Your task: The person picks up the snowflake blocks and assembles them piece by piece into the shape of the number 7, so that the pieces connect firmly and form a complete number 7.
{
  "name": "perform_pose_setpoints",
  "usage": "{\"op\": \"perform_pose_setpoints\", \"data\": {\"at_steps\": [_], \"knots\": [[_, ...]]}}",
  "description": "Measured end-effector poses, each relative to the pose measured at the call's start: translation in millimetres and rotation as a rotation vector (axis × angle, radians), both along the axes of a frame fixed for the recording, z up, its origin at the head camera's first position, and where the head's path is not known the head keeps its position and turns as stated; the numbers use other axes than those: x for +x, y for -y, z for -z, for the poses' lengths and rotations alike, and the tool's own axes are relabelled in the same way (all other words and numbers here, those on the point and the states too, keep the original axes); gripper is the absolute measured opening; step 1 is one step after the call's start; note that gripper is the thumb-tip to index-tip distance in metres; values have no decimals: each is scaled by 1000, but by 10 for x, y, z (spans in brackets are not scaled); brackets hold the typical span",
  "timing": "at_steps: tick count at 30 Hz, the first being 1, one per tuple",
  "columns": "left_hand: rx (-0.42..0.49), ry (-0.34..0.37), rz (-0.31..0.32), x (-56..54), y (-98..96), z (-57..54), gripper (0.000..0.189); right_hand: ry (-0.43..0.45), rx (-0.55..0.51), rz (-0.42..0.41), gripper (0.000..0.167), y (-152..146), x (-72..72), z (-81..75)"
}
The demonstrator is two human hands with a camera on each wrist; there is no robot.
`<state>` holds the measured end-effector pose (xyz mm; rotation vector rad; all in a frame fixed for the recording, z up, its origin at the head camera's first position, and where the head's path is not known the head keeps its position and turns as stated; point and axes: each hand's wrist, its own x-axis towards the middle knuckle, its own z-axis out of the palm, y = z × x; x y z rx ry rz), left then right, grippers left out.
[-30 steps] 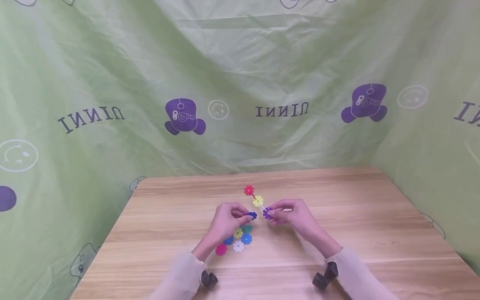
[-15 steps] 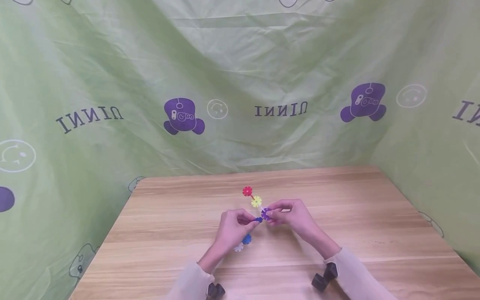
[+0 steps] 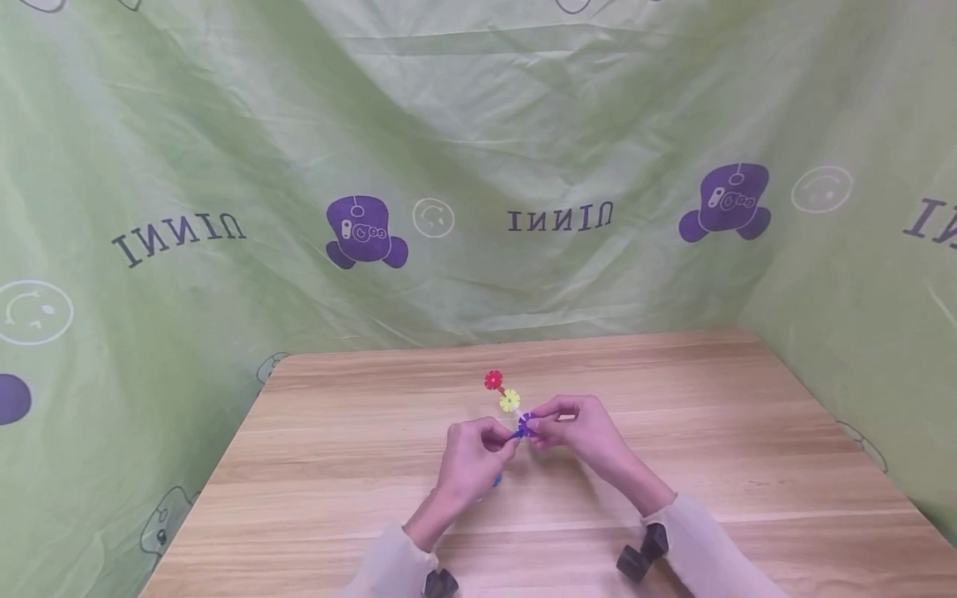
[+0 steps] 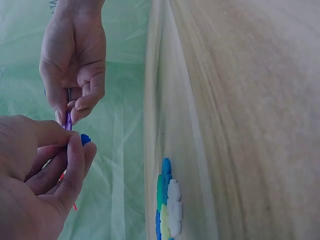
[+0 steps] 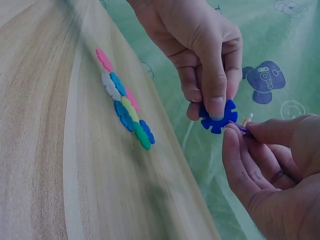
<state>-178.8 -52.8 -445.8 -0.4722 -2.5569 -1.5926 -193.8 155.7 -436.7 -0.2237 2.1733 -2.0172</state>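
Between thumb and fingers, my left hand (image 3: pixel 473 462) pinches a dark blue notched disc (image 5: pixel 218 118), a snowflake-shaped linking piece. My right hand (image 3: pixel 586 430) pinches a purple notched disc (image 3: pixel 527 424) at the near end of a short chain. From the purple disc the chain runs up and left through a white link to a yellow disc (image 3: pixel 510 400), then through an orange-red link to a red disc (image 3: pixel 493 379). In the right wrist view, the blue disc's edge meets the purple one; how deep the notches engage cannot be seen.
On the wooden table (image 3: pixel 336 465) below the left hand lies a cluster of loose discs, including a white disc (image 5: pixel 110 86) and a green disc (image 5: pixel 142 136). Mostly, the left hand hides them in the head view. A green printed curtain (image 3: pixel 463 282) surrounds the table.
My left hand has moved right and slightly nearer with the blue disc, bringing it against the purple one. My right hand, with the chain, has shifted only slightly left.
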Motion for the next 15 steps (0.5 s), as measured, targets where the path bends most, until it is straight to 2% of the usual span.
{"op": "perform_pose_setpoints", "data": {"at_steps": [6, 15], "knots": [[-55, -72, -7, 21, -30, -21, 5, -10, -14, 6, 28, 20, 5, 0], [-57, -162, 27, 13, -33, 11, 4, 4, -49, -6, 28, 27, -11, 25]]}}
